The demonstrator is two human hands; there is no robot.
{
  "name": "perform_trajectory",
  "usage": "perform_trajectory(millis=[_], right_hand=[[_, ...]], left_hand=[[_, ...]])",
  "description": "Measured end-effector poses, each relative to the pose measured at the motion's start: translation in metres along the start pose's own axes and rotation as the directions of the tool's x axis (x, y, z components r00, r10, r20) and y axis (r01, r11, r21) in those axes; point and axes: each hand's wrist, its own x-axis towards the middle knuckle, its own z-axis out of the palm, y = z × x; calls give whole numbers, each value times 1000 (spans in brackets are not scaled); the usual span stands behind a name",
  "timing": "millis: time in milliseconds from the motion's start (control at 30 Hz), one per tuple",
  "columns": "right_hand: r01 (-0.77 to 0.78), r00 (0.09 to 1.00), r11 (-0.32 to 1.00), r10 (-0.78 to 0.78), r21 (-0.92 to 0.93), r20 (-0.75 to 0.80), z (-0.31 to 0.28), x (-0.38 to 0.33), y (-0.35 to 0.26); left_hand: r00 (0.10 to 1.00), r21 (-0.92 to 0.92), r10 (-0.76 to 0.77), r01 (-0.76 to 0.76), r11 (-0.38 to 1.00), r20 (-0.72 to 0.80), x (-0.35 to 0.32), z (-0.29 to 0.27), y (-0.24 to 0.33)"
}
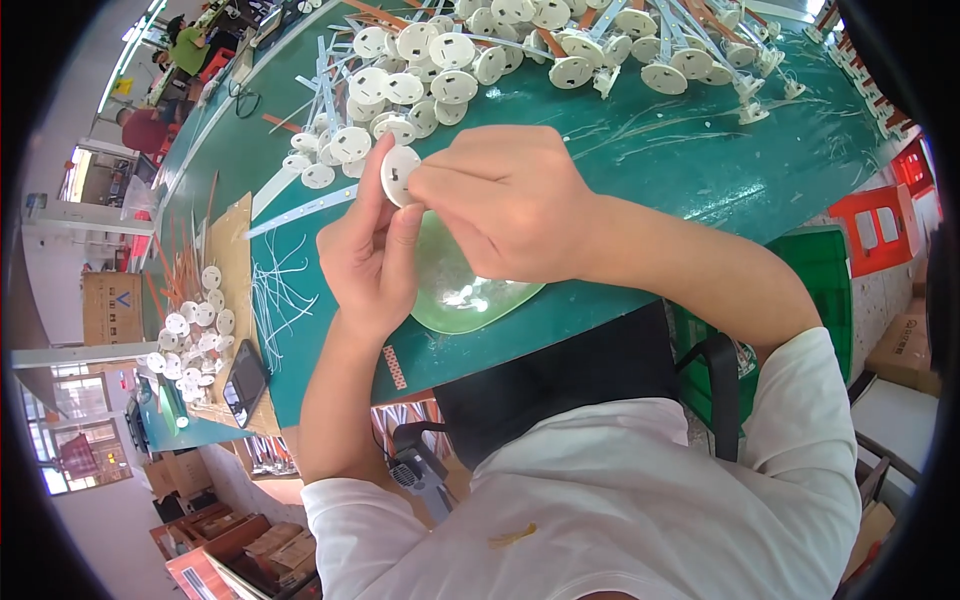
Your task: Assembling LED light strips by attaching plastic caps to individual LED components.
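My left hand (pixel 368 245) is closed on a round white plastic disc (pixel 397 176) with a small dark slot, held tilted between thumb and fingers. A pale strip with small dots (pixel 303 211) runs from behind that hand toward the left. Curled into a pinch, my right hand (pixel 515 205) touches the disc's right edge; whatever its fingertips grip is hidden. Under both hands lies a translucent green tray (pixel 470 300), partly covered by them. Beyond the hands is a heap of similar white discs (pixel 405 88) with pale and orange strips attached.
The green tabletop (pixel 660 190) bears loose white wires (pixel 283 300) and a small orange perforated piece (pixel 394 368). At the left, a phone (pixel 244 383) lies on cardboard near more discs (pixel 200 325). A green crate (pixel 815 300) and red stool (pixel 875 230) stand right. People sit far left.
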Motion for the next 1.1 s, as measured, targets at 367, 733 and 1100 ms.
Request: perform_trajectory(millis=[367,733,1100], right_hand=[[-24,1000,999,24,39,-12,1,-4,7],[56,998,997,-57,-46,-15,0,-1,3],[76,996,993,-80,-87,-47,3,-2,7]], left_hand=[[1000,45,-7,7,999,-1,3,-8,-2],[989,-306,-145,136,942,-7,-4,-6,-4],[973,-469,-231,204,860,-1,4,-5,-3]])
